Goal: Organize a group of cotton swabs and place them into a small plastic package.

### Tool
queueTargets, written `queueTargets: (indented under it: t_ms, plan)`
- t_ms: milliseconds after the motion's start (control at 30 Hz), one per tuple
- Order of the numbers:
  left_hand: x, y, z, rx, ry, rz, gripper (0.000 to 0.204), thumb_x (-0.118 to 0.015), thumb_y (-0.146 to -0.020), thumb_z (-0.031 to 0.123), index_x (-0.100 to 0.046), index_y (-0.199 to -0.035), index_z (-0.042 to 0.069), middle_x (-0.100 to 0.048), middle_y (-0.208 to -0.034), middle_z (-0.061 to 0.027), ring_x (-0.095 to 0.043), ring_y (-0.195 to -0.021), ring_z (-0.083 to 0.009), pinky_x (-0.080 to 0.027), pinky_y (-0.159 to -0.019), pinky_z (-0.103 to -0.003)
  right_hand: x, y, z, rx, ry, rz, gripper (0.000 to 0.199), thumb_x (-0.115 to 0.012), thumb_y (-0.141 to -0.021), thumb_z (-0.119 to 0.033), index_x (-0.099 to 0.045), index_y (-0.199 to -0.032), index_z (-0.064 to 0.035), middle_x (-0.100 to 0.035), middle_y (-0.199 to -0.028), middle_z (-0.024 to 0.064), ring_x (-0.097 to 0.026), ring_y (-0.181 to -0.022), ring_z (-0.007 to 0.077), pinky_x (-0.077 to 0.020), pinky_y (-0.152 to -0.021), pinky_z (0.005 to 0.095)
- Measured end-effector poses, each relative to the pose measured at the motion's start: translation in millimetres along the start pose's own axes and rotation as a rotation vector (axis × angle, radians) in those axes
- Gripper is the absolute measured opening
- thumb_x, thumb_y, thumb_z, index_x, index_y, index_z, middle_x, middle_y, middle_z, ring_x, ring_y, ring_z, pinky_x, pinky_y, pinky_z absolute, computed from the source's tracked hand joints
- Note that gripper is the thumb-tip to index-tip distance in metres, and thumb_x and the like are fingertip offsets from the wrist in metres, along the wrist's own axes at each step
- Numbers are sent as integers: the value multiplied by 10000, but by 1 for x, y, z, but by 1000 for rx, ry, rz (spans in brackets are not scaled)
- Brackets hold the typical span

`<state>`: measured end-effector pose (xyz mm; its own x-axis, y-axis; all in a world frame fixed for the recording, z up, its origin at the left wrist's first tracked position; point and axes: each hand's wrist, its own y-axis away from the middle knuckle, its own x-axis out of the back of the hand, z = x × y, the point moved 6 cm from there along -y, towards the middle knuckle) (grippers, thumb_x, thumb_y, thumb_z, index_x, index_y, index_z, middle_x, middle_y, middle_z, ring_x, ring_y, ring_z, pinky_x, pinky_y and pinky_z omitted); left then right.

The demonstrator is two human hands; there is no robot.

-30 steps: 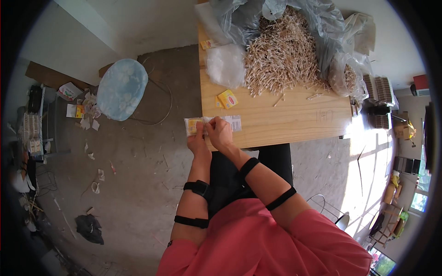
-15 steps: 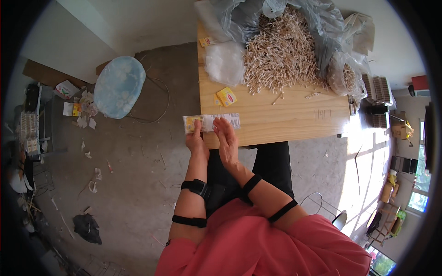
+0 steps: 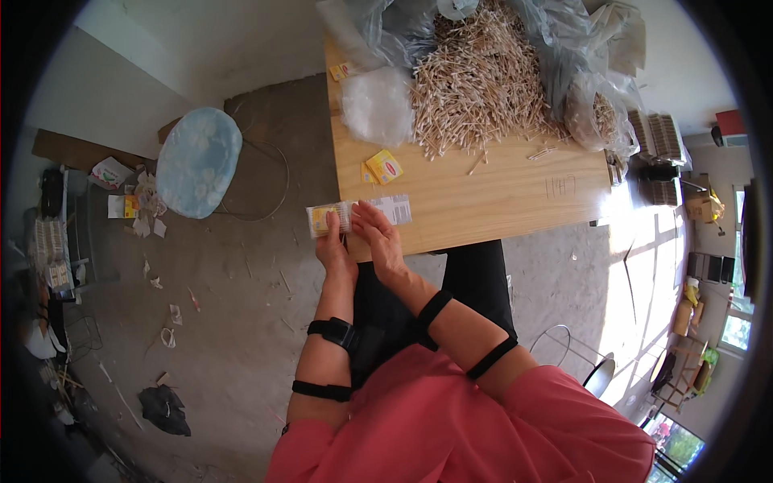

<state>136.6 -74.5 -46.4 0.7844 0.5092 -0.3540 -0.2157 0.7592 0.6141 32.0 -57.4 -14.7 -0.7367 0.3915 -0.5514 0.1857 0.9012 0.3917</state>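
Observation:
A clear plastic packet of cotton swabs with a yellow card (image 3: 319,219) juts past the table's near left corner. My left hand (image 3: 334,251) grips it, thumb on top; the fingers beneath are hidden. Against the packet's right end my right hand (image 3: 380,244) rests edge-on, fingers stretched and slightly bent, holding nothing I can make out. The packet's flat printed plastic end (image 3: 398,209) extends over the tabletop beyond that hand. Farther back on the table lie yellow cards (image 3: 384,167) and a big heap of loose cotton swabs (image 3: 481,88).
The wooden table (image 3: 483,197) also bears a stack of clear plastic bags (image 3: 376,106), grey plastic sheeting (image 3: 403,32) and a bag of swabs (image 3: 592,121). A blue-covered stool (image 3: 199,163) stands on the left. Scraps and a black bag (image 3: 164,406) lie on the floor.
My right hand's fingers have bent a little and shifted left along the packet toward my left hand. The whole view has shifted slightly. My left hand keeps its grip.

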Motion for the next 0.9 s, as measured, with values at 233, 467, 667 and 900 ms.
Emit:
queueTargets:
  t_ms: [233,467,667,900]
  plan:
    - [-3,2,-2,10,-72,-40,474,-643,-963,388,-548,-1286,55,-610,-1219,-62,-587,-1123,-186,-478,-976,-361,3,-8,-3,52,419,-15,459,-451,-931,8,-535,-1379,-34,-652,-1240,154,-573,-1202,234,-448,-1026,322]
    - [6,-7,-8,32,116,-57,537,-669,-943,404,-541,-1276,3,-617,-1201,-94,-608,-1082,-194,-507,-925,-333,4,40,-23,469,1050,26,540,-451,-944,-10,-404,-1480,-53,-608,-1337,162,-616,-1122,379,-459,-1003,401]
    - [3,-4,-12,23,-6,14,521,-664,-945,409,-562,-1242,-6,-634,-1174,-100,-630,-1049,-209,-536,-878,-334,7,34,-14,313,881,-136,609,-437,-937,-7,-294,-1525,-62,-566,-1391,152,-531,-1262,392,-428,-1047,432]
    - [5,-4,-9,27,-81,-21,510,-623,-964,444,-587,-1173,-20,-656,-1106,-108,-656,-960,-196,-562,-796,-324,-3,33,-1,249,859,-172,572,-411,-962,-58,-292,-1521,-53,-557,-1392,177,-517,-1272,400,-412,-1070,424]
